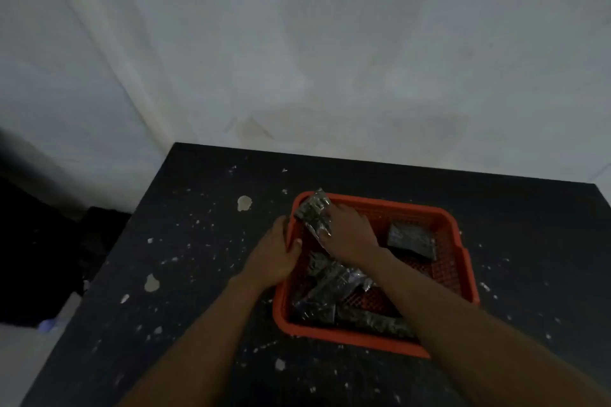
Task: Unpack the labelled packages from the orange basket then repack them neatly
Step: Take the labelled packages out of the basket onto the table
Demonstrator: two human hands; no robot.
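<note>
Head view, Q: Which step? Right hand (350, 235) fingers clasp a package (313, 212) at the orange basket (463, 277)'s far-left corner.
A: Unclear whether unpacking or repacking; left hand (276, 254) grips the rim.

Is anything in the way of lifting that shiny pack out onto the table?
Nothing visible. The right hand already grips the pack at the basket's far left corner, partly above the rim. The left hand holds the left rim, and the table beside it shows only paint specks.
</note>
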